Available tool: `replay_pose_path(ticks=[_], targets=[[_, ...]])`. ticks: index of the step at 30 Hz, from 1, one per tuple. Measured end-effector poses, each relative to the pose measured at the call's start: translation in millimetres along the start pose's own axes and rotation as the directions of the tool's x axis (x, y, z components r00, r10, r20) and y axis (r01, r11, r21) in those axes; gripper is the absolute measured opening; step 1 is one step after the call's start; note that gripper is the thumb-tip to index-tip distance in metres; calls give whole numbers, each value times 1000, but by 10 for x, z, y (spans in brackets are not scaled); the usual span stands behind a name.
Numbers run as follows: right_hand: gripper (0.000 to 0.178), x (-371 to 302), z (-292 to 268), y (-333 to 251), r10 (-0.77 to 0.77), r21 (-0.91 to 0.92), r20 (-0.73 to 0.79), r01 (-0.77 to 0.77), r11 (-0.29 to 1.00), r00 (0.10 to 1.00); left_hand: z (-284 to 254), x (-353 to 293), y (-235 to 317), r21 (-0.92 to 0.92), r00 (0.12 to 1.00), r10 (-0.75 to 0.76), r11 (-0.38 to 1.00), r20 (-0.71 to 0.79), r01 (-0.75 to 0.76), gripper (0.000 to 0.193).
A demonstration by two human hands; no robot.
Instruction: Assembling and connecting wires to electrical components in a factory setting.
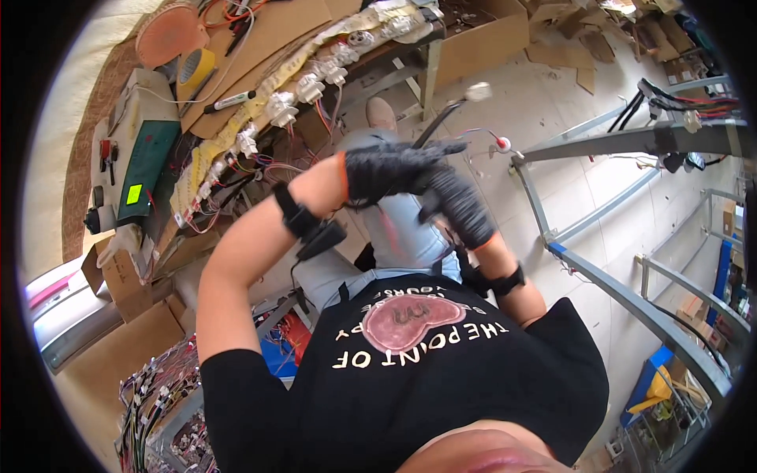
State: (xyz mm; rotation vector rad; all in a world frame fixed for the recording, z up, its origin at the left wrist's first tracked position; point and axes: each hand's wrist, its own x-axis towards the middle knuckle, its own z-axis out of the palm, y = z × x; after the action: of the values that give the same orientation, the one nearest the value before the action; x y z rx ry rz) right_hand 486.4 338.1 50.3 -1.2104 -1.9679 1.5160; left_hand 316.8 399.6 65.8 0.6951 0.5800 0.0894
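Two gloved hands, my left hand (394, 171) and right hand (459, 206), meet near a dark cable (436, 124); blur keeps me from telling whether either is closed on it. Just beyond my grip, the cable's far end already carries a white connector (477, 92). I'd judge this midway, nothing set down, the remainder unclear. Left of my grip runs a row of white plugs (281, 109).

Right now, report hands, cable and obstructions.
Left hand and right hand overlapping, grip blurred. Black cable protruding beyond them, white connector at its tip. Metal frame rightward, apart from both.
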Motion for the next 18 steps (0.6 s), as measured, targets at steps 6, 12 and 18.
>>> replay_pose_path(ticks=[6,12,18], targets=[[34,-339,469,-244,-377,192,640,335,922,670,234,698,319,271,921,-120,935,-371,231,35],[89,211,-58,1007,-103,937,-17,-20,-348,995,440,261,138,759,851,343,644,-396,94,38],[44,1157,-525,1381,292,947,-208,267,-181,934,185,511,-606,585,716,490,799,-498,-140,21]])
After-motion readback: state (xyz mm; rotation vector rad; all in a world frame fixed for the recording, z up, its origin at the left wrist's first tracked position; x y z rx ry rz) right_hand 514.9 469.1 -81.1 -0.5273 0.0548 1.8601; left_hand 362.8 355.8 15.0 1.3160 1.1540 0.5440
